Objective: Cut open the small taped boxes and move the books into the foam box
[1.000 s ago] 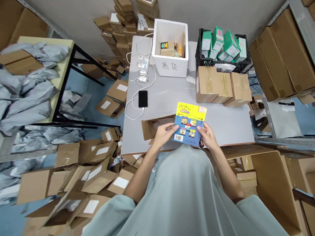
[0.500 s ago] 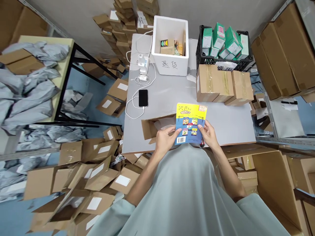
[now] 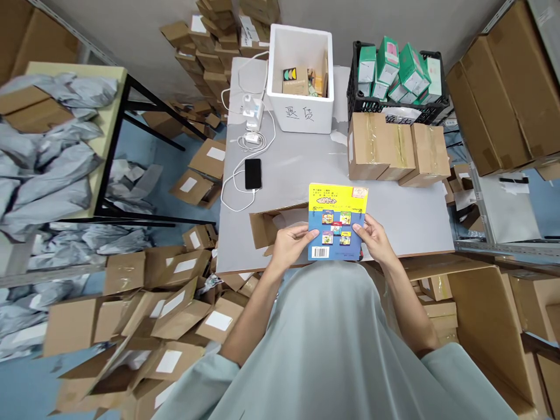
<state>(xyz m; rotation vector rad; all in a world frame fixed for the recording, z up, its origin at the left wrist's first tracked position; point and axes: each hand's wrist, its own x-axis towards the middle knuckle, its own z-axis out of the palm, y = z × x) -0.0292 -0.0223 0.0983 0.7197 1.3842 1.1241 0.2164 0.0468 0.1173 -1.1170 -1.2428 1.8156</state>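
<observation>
A thin yellow and blue book (image 3: 336, 204) is held up in front of me, its back cover with small pictures and a barcode facing me. On its left edge my left hand (image 3: 290, 245) grips with the thumb on the cover. My right hand (image 3: 377, 239) pinches the right edge the same way; the fingers behind the book are hidden. Just behind the book and left hand lies an open cardboard box (image 3: 263, 228) with pale wrapping inside. A dark object with a bit of red, mostly covered, shows by the book's lower right corner.
On the grey table (image 3: 297, 160) stand a white foam box (image 3: 301, 114), a phone (image 3: 252, 174) on a cable, a power strip (image 3: 252, 114), taped cartons (image 3: 370, 146) and a black crate (image 3: 367, 105) of green boxes. Opened cartons (image 3: 175, 315) crowd the floor at left; grey parcels (image 3: 56, 154) cover a side table.
The book has come slightly nearer and a little lower, still between both hands. The whole view has shifted slightly; the things on the table stay put.
</observation>
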